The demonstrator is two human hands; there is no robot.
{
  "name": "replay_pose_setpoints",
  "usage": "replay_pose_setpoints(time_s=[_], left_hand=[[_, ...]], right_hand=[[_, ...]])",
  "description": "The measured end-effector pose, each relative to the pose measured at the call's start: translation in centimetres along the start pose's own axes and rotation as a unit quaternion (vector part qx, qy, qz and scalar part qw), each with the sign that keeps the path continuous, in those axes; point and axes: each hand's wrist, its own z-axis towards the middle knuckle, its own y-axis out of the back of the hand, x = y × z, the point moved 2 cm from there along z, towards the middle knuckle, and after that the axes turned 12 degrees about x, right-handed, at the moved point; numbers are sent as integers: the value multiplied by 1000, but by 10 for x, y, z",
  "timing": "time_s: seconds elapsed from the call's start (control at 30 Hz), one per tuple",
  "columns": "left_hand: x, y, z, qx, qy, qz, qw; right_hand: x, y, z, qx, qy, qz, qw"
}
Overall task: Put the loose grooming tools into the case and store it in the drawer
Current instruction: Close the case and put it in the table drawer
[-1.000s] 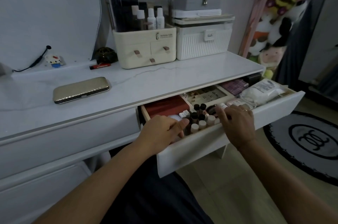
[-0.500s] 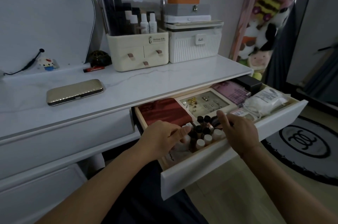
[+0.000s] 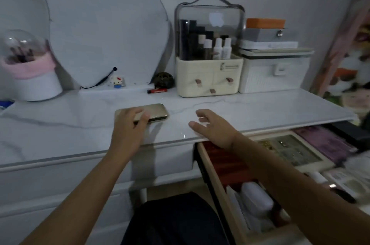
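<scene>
- On the white tabletop (image 3: 260,108) lies a flat, closed gold case (image 3: 158,111) with rounded corners.
- The person's left hand (image 3: 128,126) grips its left end.
- Their right hand (image 3: 212,128) hovers with fingers spread, holding nothing, beside the open drawer (image 3: 208,164).

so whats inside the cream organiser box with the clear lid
Through the clear lid of the cream plastic organiser box: two small white bottles and tall black tubes beside them. Its small drawers are shut, so their contents are hidden.
</scene>
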Motion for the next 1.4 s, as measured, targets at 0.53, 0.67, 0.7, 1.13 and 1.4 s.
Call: replay_pose_setpoints(time_s=[0.53,0.67,0.7,1.13,1.4], left_hand=[[34,24,22,38,160,-49,985],[-2,3,17,57,128,-143,980],[-12,-5,15,67,122,-160,977],[-172,-167,-37,355,62,-298,884],[-209,-248,-45,456,103,-278,839]], right_hand=[[26,-54,106,26,-39,99,994],[26,-33,84,-26,-18,124,992],[25,-25,75,-37,-15,122,992],[-96,129,-116,-247,-120,216,937],[-154,163,-167,-247,-167,168,939]])
